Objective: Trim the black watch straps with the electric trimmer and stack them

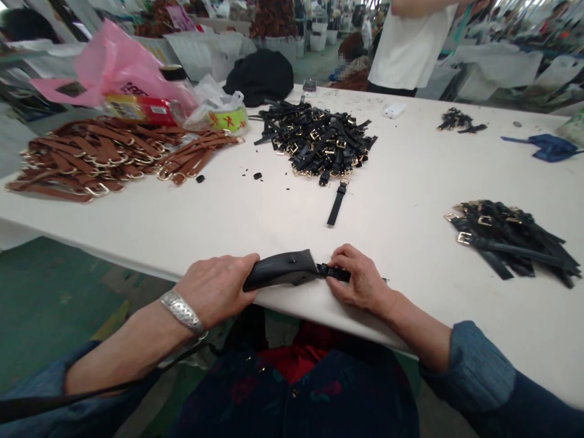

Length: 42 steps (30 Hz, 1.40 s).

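My left hand (pixel 219 286) is wrapped round the rear of a black handheld tool (pixel 283 267) at the table's front edge. The tool's broad end points right, against the buckle end of a short black strap (pixel 338 273). My right hand (pixel 358 277) pinches that strap between thumb and fingers, hiding part of it. Beyond the hands, a single black strap (pixel 336 205) with a gold buckle lies in front of a large heap of black buckled straps (pixel 319 137). Another pile of black straps (pixel 515 237) lies to the right, with its buckles mostly toward the left.
Brown straps (pixel 95 152) are heaped at the left of the white table (pixel 401 194), before a pink bag (pixel 118 61). A black cloth item (pixel 260 76) lies at the back. Blue cloth (pixel 547 147) rests at far right. A person in white (pixel 406 48) stands across the table.
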{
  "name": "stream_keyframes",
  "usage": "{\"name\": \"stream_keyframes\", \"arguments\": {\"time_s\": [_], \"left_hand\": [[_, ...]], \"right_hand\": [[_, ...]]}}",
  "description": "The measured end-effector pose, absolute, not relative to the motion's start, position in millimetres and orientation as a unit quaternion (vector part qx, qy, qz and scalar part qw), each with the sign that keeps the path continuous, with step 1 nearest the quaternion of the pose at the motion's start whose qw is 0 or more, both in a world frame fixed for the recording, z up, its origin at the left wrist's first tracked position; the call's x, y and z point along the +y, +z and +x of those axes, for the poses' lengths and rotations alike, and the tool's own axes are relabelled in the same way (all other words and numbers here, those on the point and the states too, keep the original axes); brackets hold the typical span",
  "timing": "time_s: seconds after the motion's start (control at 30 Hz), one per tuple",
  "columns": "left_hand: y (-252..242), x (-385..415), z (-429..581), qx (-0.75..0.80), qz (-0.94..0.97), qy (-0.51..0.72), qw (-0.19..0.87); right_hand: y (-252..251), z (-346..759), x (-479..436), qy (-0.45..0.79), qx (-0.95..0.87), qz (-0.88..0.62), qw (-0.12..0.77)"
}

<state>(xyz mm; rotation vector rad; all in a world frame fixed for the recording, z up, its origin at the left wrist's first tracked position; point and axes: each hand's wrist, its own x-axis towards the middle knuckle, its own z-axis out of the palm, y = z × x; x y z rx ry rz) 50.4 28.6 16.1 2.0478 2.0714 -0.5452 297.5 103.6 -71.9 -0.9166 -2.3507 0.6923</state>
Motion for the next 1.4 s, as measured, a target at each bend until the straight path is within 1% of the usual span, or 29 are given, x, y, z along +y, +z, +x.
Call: {"name": "stream_keyframes", "arguments": {"time_s": [0.13,0.3,0.5,0.7,0.83,1.0,1.17,1.4], "left_hand": [[20,29,52,0.691,0.691,-0.191,0.091],[18,29,52,0.687,0.698,-0.188,0.079],[21,31,54,0.680,0.702,-0.199,0.077],[22,30,52,0.675,0.705,-0.207,0.069],[23,29,53,0.670,0.708,-0.214,0.067],[26,28,52,0.656,0.719,-0.219,0.065],[34,31,51,0.633,0.735,-0.240,0.041],[42,47,62,0.607,0.754,-0.251,0.010]], "right_hand": [[-71,302,107,0.252,-0.880,-0.299,0.270],[-70,314,104,0.223,-0.892,-0.309,0.245],[-76,308,100,0.230,-0.867,-0.319,0.305],[-81,300,100,0.188,-0.884,-0.301,0.304],[-76,299,100,0.221,-0.878,-0.309,0.292],[-65,296,102,0.288,-0.874,-0.316,0.232],[-65,294,104,0.322,-0.847,-0.372,0.201],[-71,293,107,0.308,-0.845,-0.377,0.222]]}}
